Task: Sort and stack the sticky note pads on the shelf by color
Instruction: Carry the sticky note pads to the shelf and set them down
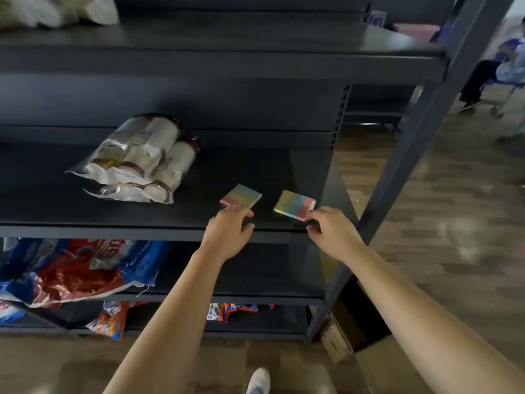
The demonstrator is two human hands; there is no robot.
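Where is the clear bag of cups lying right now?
In the head view, the bag of cups lies on the middle shelf, to the left of the left sticky note pad and the left hand.

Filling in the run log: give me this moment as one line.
left hand touches left pad | right hand pinches right pad corner | pads apart, unstacked, on shelf

On the shelf (56,200), the left pad (241,196) and right pad (294,204) lie side by side, apart, right of the cup pack (136,157) and nearer the front edge.
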